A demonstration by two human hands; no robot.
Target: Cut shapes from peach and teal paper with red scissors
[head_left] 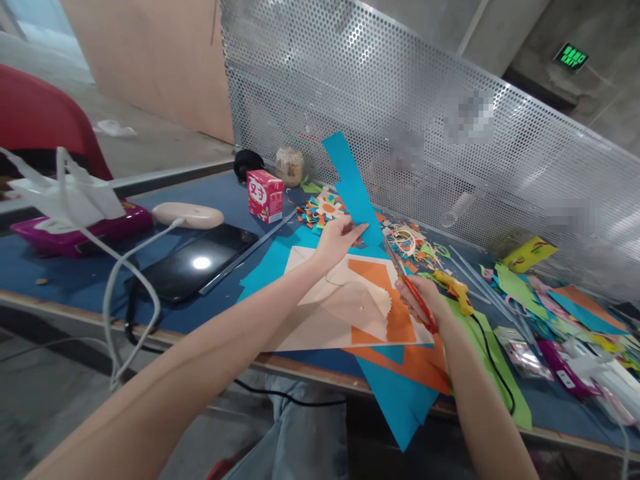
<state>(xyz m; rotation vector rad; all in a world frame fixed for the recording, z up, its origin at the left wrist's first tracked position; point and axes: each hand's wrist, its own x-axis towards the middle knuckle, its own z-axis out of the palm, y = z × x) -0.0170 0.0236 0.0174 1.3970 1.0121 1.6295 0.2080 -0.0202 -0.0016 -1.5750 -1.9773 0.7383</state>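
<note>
My left hand (341,239) pinches a long strip of blue paper (354,190) between thumb and fingers, holding it raised above the table. My right hand (421,300) grips red-handled scissors (419,301), whose blades point up and away along the right edge of the blue paper. Whether the blades are parted cannot be made out. Beneath both hands lie a pale sheet (305,327) and orange paper (370,270), with more blue paper (270,267) under them. A paper flower (330,208) sits among cut scraps just beyond my left hand.
Paper scraps (415,243) lie behind the scissors, near a yellow glue gun (454,288). A phone (195,263), a pink box (265,195), a jar (289,167) and a purple tissue box (90,230) with white cables stand left. A perforated metal panel (380,93) borders the back.
</note>
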